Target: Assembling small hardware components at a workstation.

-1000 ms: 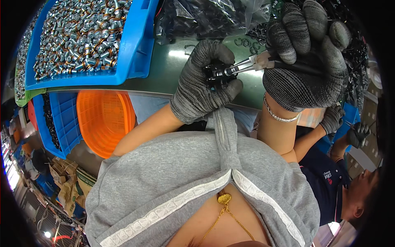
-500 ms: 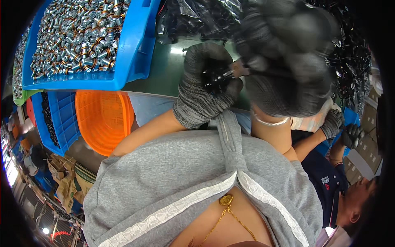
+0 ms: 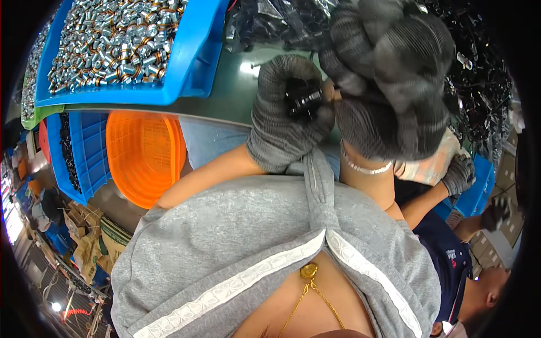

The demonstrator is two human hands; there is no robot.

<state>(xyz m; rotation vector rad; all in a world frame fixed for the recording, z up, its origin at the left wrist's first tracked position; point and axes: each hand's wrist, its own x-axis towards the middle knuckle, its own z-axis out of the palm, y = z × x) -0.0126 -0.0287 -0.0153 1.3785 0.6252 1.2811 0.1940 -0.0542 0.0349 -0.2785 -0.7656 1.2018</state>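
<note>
My left hand [image 3: 284, 121], in a grey-black knit glove, is curled around a small glossy black part [image 3: 304, 101] above the green work surface [image 3: 225, 84]. My right hand [image 3: 394, 73], gloved alike and partly smeared by motion, is bent close beside it on the right. A bare fingertip [image 3: 329, 89] of that hand shows next to the black part. The right fingers look curled in, and whatever they hold is hidden behind the glove. On the left stands a blue bin [image 3: 194, 62] filled with silver bolts [image 3: 115, 45] that carry copper-coloured rings.
An orange basket [image 3: 145, 158] and a blue crate [image 3: 90, 152] sit below the table's left edge. Clear plastic bags [image 3: 276, 25] lie at the back, with a heap of black parts [image 3: 479, 84] at right. A co-worker's gloved hand [image 3: 459, 174] is near a blue box [image 3: 478, 188].
My right hand's fingers have shifted and show less blur. The black part has turned slightly in my left hand. One of the co-worker's hands has moved lower. The whole view has tilted slightly.
</note>
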